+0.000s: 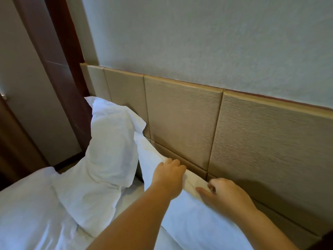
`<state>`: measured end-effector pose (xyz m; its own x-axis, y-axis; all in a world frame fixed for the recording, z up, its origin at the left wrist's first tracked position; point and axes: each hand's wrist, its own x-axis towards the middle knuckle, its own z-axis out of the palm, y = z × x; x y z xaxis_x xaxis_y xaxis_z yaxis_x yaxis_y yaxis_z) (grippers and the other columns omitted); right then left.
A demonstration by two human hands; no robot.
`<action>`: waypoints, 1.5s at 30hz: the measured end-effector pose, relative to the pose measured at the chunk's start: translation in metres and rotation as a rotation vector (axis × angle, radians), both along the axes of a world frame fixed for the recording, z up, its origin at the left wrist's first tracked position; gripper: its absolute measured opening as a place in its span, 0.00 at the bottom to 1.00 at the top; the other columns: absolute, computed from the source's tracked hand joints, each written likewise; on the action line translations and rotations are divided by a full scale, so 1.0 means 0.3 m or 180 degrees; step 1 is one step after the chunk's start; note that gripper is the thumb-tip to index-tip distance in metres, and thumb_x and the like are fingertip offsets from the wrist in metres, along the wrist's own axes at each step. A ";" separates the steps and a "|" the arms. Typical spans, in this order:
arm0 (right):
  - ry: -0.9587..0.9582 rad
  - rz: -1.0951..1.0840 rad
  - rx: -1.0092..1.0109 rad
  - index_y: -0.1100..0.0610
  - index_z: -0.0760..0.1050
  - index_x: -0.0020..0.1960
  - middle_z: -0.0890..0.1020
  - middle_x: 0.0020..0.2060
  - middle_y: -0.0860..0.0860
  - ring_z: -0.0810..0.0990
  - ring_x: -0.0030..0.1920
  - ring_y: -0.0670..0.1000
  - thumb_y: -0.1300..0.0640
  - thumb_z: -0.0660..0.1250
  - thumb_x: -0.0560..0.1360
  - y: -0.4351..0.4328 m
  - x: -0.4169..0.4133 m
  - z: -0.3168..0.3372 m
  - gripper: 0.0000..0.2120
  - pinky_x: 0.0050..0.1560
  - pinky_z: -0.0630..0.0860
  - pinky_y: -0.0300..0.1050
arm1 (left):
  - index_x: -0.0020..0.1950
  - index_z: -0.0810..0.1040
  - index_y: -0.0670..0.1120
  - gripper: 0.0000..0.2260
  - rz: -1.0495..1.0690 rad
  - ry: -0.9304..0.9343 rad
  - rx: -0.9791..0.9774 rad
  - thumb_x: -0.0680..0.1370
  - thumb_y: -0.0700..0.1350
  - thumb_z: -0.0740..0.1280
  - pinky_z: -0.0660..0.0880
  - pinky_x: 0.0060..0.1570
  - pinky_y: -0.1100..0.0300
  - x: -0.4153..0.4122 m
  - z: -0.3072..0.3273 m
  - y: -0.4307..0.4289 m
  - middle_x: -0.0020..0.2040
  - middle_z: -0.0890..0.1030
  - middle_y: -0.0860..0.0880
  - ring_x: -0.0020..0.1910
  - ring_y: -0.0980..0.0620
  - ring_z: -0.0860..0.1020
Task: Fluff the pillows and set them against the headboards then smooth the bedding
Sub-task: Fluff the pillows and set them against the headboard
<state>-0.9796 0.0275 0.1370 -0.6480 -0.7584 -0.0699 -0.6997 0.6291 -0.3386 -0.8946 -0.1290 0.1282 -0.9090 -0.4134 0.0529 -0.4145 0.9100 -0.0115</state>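
A white pillow [191, 221] lies along the foot of the beige padded headboard [183, 120]. My left hand [168, 175] grips its top edge, fingers curled over the far side. My right hand [225, 194] pinches the same edge a little to the right, thumb and fingers closed on the fabric. A second white pillow [110, 147], crumpled and standing on end, leans at the left end of the headboard. White bedding [27, 210] covers the mattress at the lower left.
A dark wooden door frame [59, 56] and a pale door [21, 69] stand to the left of the bed. A light textured wall [198, 33] rises above the headboard. A narrow strip of floor shows between bed and door.
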 end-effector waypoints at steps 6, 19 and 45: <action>0.0167 0.0099 0.0118 0.49 0.72 0.48 0.75 0.43 0.45 0.80 0.49 0.49 0.44 0.64 0.77 0.025 0.088 -0.051 0.09 0.38 0.70 0.32 | 0.68 0.68 0.48 0.22 -0.0042 -0.0489 -0.0156 0.76 0.44 0.71 0.72 0.61 0.53 0.079 0.019 -0.007 0.65 0.72 0.46 0.62 0.46 0.73; 0.1860 -0.0865 -0.1219 0.51 0.66 0.44 0.71 0.43 0.49 0.64 0.41 0.50 0.60 0.58 0.79 -0.036 0.063 0.361 0.06 0.40 0.60 0.43 | 0.54 0.70 0.43 0.09 -0.0488 0.1233 -0.0311 0.76 0.33 0.61 0.71 0.37 0.52 0.026 0.465 -0.088 0.51 0.70 0.45 0.44 0.43 0.74; 0.1812 -0.0710 -0.0876 0.58 0.75 0.34 0.76 0.27 0.55 0.74 0.28 0.53 0.60 0.81 0.56 -0.105 0.008 0.040 0.15 0.28 0.74 0.43 | 0.62 0.69 0.48 0.13 -0.0286 0.0776 0.0628 0.79 0.42 0.67 0.77 0.57 0.56 -0.046 0.312 -0.066 0.59 0.73 0.48 0.52 0.49 0.76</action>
